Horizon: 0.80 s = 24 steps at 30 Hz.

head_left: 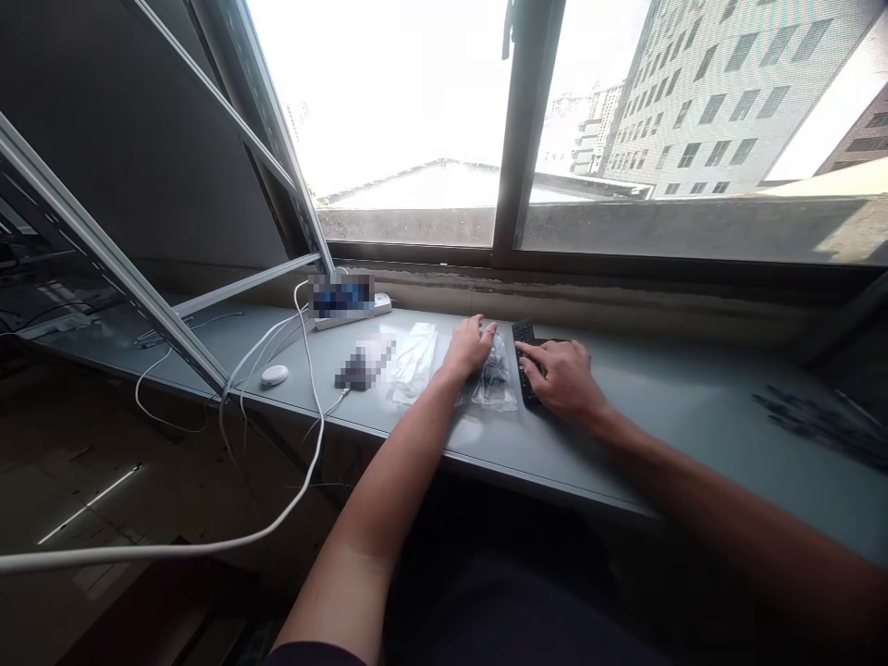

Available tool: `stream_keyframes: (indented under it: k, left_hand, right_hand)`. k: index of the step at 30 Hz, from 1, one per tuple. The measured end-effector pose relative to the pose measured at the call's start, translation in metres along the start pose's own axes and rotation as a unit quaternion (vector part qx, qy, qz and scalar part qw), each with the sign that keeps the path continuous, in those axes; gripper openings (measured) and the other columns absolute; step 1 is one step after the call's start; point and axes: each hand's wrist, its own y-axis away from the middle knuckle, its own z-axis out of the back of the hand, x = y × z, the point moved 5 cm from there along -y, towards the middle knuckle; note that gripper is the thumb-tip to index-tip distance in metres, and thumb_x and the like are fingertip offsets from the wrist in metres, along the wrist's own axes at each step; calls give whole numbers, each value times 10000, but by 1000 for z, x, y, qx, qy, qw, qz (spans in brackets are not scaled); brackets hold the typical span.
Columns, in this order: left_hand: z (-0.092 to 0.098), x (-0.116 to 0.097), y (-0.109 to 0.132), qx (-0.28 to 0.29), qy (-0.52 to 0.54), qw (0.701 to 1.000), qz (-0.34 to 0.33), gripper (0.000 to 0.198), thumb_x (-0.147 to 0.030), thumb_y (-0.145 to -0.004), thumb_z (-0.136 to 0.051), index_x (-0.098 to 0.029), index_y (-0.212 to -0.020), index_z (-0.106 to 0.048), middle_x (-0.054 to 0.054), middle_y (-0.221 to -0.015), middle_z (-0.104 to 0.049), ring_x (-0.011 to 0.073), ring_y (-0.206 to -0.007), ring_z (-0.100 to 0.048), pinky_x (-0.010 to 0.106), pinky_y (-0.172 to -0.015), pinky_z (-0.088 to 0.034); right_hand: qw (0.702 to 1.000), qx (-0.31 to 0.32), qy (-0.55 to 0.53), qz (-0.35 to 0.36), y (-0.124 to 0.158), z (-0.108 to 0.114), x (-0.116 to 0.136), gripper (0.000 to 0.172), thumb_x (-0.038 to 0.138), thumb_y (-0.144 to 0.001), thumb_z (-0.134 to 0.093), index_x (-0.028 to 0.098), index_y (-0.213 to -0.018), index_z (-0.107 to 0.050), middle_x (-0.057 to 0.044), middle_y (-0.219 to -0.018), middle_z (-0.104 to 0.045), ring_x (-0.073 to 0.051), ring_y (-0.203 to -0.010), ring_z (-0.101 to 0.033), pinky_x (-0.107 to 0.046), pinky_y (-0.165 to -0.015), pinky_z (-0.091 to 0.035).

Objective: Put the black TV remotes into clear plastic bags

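My left hand (471,346) lies over clear plastic bags on the table, its thumb held apart from the other fingers. One clear bag (498,388) with dark contents shows just right of that hand. To its left are more clear bags with whitish contents (416,356). A long black piece with a bumpy or slotted surface (523,335) lies beside the bags. My right hand (565,377) has its index finger and thumb on this piece, and its other fingers are curled. Another dark thing is partly hidden under the right hand; I cannot make out its kind.
A white power strip (353,313) stands near the wall, with a blurred-out item on it. White cables (312,444) loop over the table's front edge. A white round puck (275,375) sits at left, beside a metal frame (173,338). Dark thin items (825,421) lie far right.
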Motion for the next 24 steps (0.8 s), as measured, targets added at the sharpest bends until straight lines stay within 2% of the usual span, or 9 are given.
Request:
stream_keyframes:
  k: [4,9,13,16,20,24]
  left_hand:
    - [0,0,0,0,2,1000,0,573,-459,-1163,-477,-112,-1604,-595,221,-1579,-666,318,-1512,-591,431,-1313,-401]
    - [3,-4,3,7,-2,1000,1,581,-449,-1166,-463,-92,-1608,-586,233,-1588,-659,326,-1535,-575,431,-1322,-385]
    - [3,-4,4,8,-4,1000,4,597,-455,-1171,-456,-77,-1617,-575,234,-1595,-654,330,-1540,-570,426,-1327,-380]
    - [2,-2,3,8,-4,1000,4,586,-463,-1170,-465,-99,-1613,-583,222,-1596,-658,326,-1530,-580,427,-1320,-392]
    - [1,0,2,11,-6,1000,4,573,-465,-1168,-475,-111,-1602,-597,220,-1600,-655,325,-1534,-579,429,-1321,-393]
    - [1,-1,2,13,-7,1000,2,543,-468,-1168,-476,-142,-1576,-623,203,-1598,-659,322,-1535,-576,428,-1322,-390]
  right_hand:
    - [1000,21,8,-10,1,-7,-5,449,425,-1119,-530,257,-1382,-853,-152,-1141,-818,-413,-1225,-664,-747,-1233,-322]
    - [998,50,23,-15,2,-10,-8,374,452,-1086,-599,278,-1241,-891,-151,-1265,-802,-442,-1314,-632,-878,-1259,-195]
    - [999,29,6,28,3,-5,-1,351,425,-1101,-583,288,-1147,-903,-130,-1279,-808,-429,-1349,-621,-884,-1285,-153]
    - [998,41,-11,44,3,-3,4,391,462,-1132,-551,298,-1077,-902,-103,-1225,-835,-424,-1324,-640,-915,-1277,-96]
    - [998,61,-6,32,4,-7,0,457,515,-1166,-493,291,-1133,-890,-98,-1282,-843,-433,-1327,-661,-953,-1254,-52]
    - [997,63,16,29,5,-12,-7,502,556,-1175,-462,269,-1226,-871,-128,-1367,-827,-476,-1406,-623,-962,-1248,-73]
